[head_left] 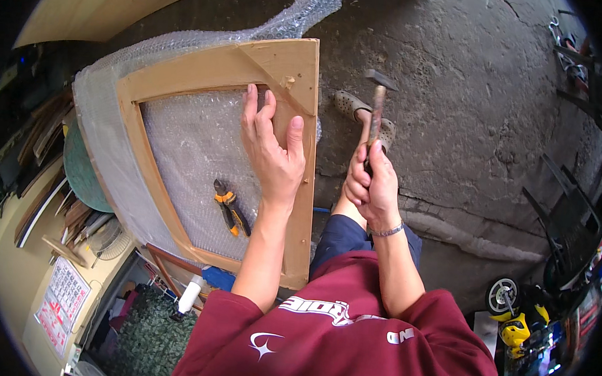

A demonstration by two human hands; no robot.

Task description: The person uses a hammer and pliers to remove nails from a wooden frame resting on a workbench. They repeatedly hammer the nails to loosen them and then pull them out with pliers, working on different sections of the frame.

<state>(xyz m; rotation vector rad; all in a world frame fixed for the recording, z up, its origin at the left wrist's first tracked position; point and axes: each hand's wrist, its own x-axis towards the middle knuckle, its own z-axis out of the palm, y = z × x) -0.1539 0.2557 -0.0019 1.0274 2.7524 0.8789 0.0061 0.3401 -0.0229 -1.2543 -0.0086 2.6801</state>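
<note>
A tan wooden frame [298, 222] lies on bubble wrap [181, 131], with a diagonal piece across its far right corner. Over the frame's right side is my left hand [276, 149], open with its fingers apart and nothing in it; whether it touches the wood I cannot tell. My right hand [373, 181] is closed around the handle of a hammer [378, 110], held up to the right of the frame with its head pointing away from me. Diagonal-cutting pliers [232, 208] with black and orange grips rest on the bubble wrap inside the frame opening.
Concrete floor [454, 114] spreads to the right, with a black chair [565, 222] at its side. A yellow toy motorcycle [513, 328] stands lower right. On the left are stacked wood pieces [78, 220], a fan [110, 239] and a white bottle [190, 293].
</note>
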